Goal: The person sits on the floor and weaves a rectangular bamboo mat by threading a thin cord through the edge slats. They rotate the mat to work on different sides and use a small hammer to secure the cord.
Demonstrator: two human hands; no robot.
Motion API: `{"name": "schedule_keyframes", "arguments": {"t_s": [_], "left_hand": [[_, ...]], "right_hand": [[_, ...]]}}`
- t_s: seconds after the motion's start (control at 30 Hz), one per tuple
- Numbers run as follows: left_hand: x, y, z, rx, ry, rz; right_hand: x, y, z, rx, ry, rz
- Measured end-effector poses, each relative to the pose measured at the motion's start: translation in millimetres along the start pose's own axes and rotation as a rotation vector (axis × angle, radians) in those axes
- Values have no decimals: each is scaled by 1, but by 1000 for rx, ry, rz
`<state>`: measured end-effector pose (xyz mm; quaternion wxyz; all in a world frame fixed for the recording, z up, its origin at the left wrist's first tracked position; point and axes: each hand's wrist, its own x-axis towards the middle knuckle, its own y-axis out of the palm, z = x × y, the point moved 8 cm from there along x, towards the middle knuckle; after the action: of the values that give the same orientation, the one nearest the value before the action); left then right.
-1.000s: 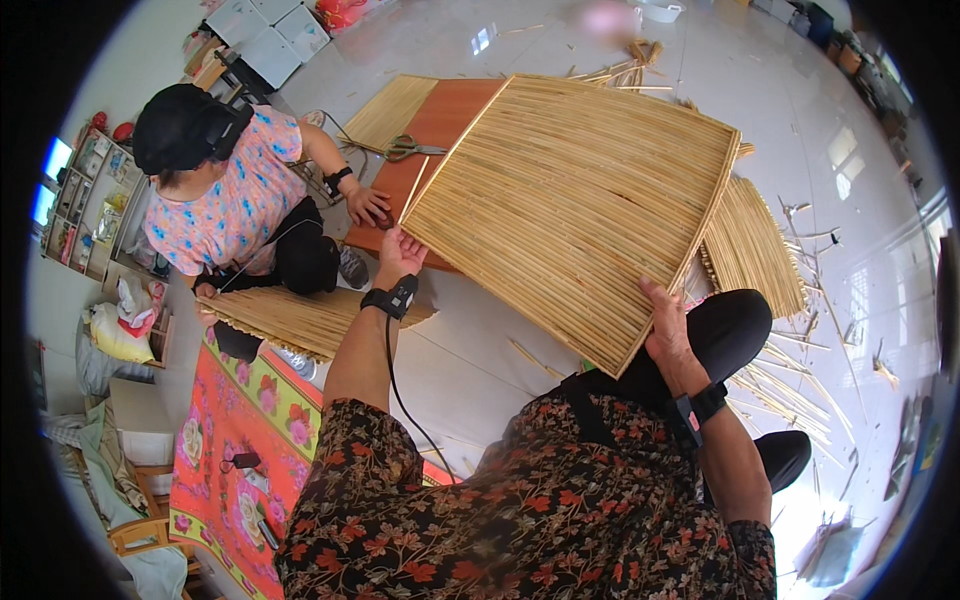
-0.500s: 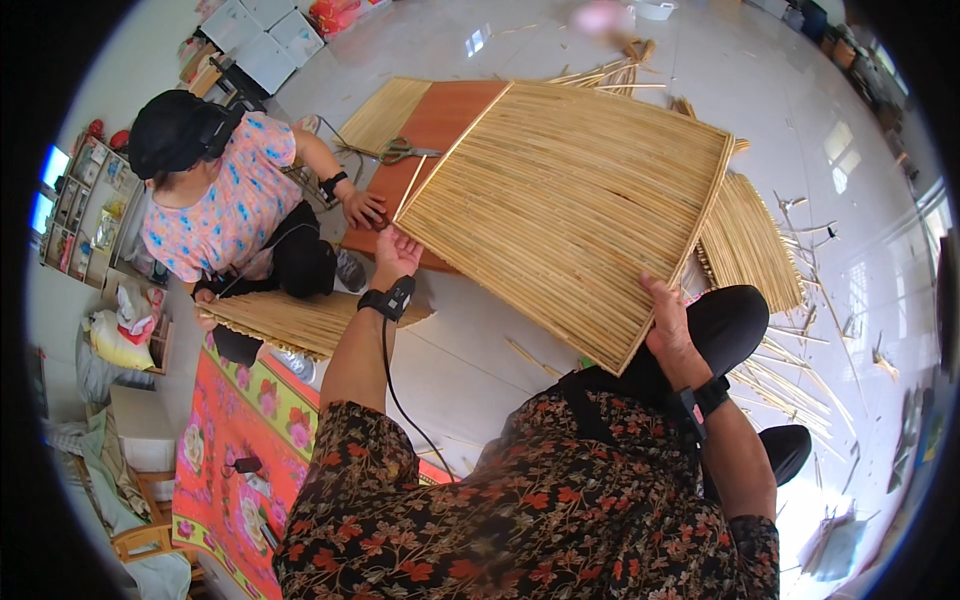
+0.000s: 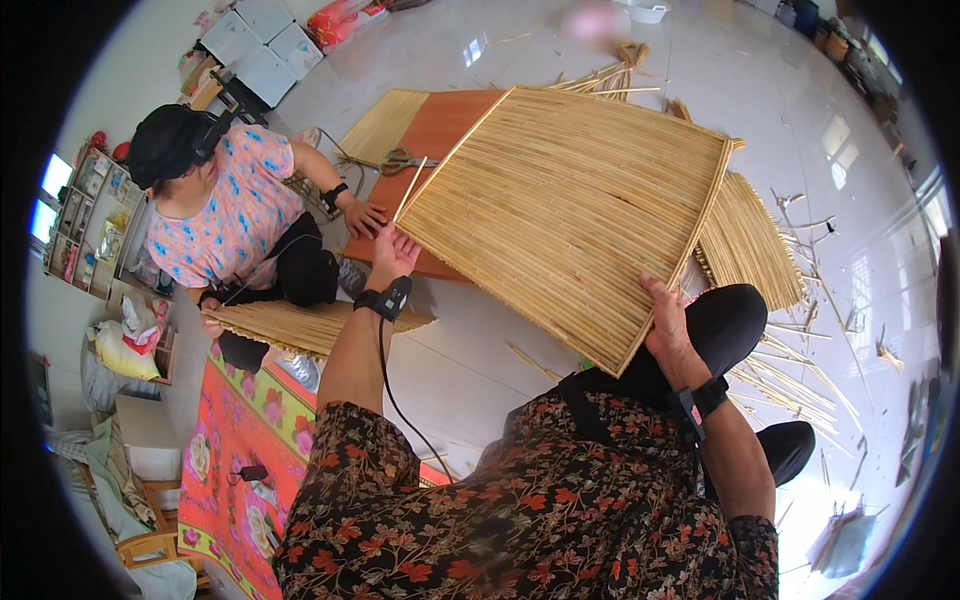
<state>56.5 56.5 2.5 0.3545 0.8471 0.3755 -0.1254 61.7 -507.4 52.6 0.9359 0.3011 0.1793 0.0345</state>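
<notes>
A large panel of yellow straw stalks [image 3: 570, 210], laid side by side, is tilted up in front of me. My left hand [image 3: 396, 252] grips its near left corner, fingers curled beneath the edge. At the near right edge my right hand [image 3: 668, 320] holds the panel, thumb on top and the other fingers hidden below. Under the panel's left side shows a reddish-brown board [image 3: 445, 118], with scissors [image 3: 400, 161] lying on it. One loose stalk [image 3: 410, 188] sticks up beside the panel's left edge.
A co-worker [image 3: 230, 210] sits at the left, one hand on the board and the other on a smaller straw panel [image 3: 300, 325]. Another straw panel [image 3: 745, 245] lies on the right with scattered stalks [image 3: 790, 385]. A flowered mat [image 3: 230, 480] covers the floor at lower left.
The co-worker's hand on the board has drawn back slightly from the panel's corner. The view has shifted a little; both my hands keep their hold on the panel.
</notes>
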Motion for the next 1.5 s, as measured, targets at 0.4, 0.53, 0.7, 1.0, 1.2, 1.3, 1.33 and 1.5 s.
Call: {"name": "schedule_keyframes", "arguments": {"t_s": [0.4,0.53,0.7,1.0,1.2,1.3,1.33,1.5], "left_hand": [[-4,12,-1,-18,39,62],[-11,30,-13,-38,33,102],[-61,97,-13,4,54,318],[-212,205,75,146,-316,1066],[-224,209,193,504,-665,1118],[-266,259,240,829,-534,1097],[-274,270,253,880,-557,1169],[-307,313,283,967,-697,1436]], "right_hand": [[-12,1,13,-21,-38,25],[-18,-5,22,-27,-75,31],[-36,-33,90,-60,-48,-13],[-131,-230,210,-175,-120,-255],[-283,-368,203,-241,-119,-415],[-348,-399,199,-331,-85,-489],[-362,-405,193,-331,-70,-488],[-420,-395,172,-309,-32,-609]]}}
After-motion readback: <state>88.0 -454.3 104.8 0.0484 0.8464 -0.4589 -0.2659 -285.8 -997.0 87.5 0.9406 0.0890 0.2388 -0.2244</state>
